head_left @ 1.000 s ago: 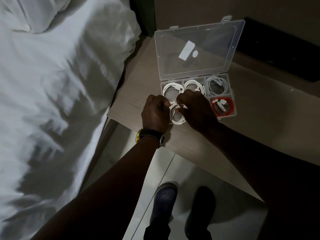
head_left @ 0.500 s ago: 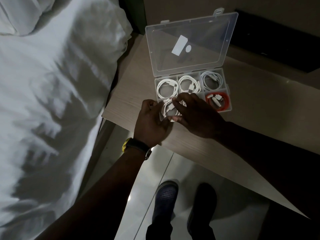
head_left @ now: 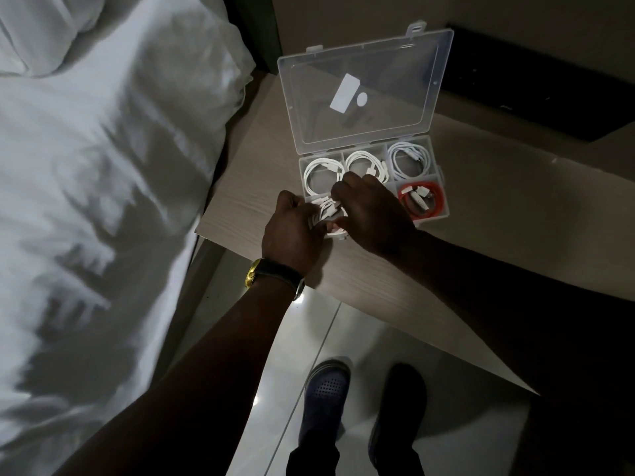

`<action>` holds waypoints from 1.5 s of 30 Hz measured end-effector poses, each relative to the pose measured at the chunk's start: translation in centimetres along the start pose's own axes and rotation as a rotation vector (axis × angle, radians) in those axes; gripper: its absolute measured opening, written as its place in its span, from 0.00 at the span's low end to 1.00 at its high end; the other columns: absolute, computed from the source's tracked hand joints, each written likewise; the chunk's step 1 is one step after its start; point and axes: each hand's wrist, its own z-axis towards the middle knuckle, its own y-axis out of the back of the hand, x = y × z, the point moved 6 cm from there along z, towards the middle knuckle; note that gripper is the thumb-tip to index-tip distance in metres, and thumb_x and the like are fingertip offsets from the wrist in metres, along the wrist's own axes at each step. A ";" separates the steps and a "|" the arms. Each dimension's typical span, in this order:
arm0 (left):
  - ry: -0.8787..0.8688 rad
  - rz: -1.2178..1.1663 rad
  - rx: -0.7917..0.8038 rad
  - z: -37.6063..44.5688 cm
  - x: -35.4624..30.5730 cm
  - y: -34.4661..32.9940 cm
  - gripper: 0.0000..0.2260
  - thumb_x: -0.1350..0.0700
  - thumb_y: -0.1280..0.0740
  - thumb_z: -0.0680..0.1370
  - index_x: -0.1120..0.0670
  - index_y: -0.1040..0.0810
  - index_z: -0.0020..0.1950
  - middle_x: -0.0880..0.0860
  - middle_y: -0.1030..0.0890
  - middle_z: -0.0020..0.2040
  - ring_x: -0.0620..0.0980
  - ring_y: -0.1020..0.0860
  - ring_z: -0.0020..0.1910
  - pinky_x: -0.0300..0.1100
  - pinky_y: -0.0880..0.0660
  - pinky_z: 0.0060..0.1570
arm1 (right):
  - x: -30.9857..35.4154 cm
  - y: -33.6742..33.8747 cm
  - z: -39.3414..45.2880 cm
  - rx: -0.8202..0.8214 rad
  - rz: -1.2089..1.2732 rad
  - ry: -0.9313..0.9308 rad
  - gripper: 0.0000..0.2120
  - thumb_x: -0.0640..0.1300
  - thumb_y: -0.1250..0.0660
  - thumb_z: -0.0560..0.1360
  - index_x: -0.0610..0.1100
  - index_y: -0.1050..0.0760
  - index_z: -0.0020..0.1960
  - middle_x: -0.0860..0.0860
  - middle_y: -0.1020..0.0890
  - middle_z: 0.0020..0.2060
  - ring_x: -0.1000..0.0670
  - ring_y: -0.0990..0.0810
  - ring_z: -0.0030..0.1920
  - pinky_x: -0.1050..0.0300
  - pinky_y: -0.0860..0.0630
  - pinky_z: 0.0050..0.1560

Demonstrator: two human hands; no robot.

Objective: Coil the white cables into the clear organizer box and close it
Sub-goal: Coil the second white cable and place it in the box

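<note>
The clear organizer box (head_left: pixel 442 173) sits on a light wooden table, its lid (head_left: pixel 364 91) standing open at the back. Three back compartments each hold a coiled white cable (head_left: pixel 321 173). A red cable (head_left: pixel 424 201) lies in the front right compartment. My left hand (head_left: pixel 292 231) and my right hand (head_left: pixel 371 211) meet over the front left compartment, both pinching a coiled white cable (head_left: pixel 328 214) and pressing it down there. Most of that coil is hidden under my fingers.
A bed with white sheets (head_left: pixel 103 201) runs along the left, close to the wooden table (head_left: pixel 498 228). A dark panel (head_left: pixel 549 91) lies behind the box. My feet in shoes (head_left: pixel 326 389) stand on the tiled floor below the table edge.
Both hands have stayed on the white coil and lowered it into the box's front left compartment. The right hand's fingers have curled over it. The camera has shifted slightly.
</note>
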 end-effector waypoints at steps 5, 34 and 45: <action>0.016 0.009 -0.010 -0.3 -0.1 -0.3 0.12 0.52 0.30 0.75 0.57 0.19 0.54 0.57 0.26 0.55 0.60 0.22 0.44 0.53 0.21 0.44 | 0.4 -0.3 -2.2 0.013 -0.287 0.202 0.08 0.42 0.29 0.74 0.42 0.18 0.52 0.47 0.16 0.50 0.45 0.21 0.52 0.48 0.23 0.50; 0.022 -0.064 -0.015 -0.2 -0.2 -1.2 0.07 0.55 0.31 0.76 0.56 0.22 0.51 0.58 0.24 0.54 0.59 0.22 0.41 0.49 0.23 0.41 | -0.7 0.4 -0.5 0.203 0.368 -0.162 0.07 0.45 0.23 0.67 0.41 0.16 0.38 0.48 0.24 0.38 0.44 0.20 0.43 0.53 0.27 0.43; -0.077 -0.042 -0.038 -0.7 -1.1 -1.5 0.09 0.55 0.34 0.79 0.59 0.19 0.49 0.59 0.23 0.49 0.58 0.23 0.39 0.43 0.30 0.38 | -1.1 -0.7 -1.8 0.139 0.204 -0.149 0.07 0.43 0.29 0.70 0.41 0.16 0.37 0.40 0.20 0.40 0.37 0.21 0.41 0.46 0.26 0.43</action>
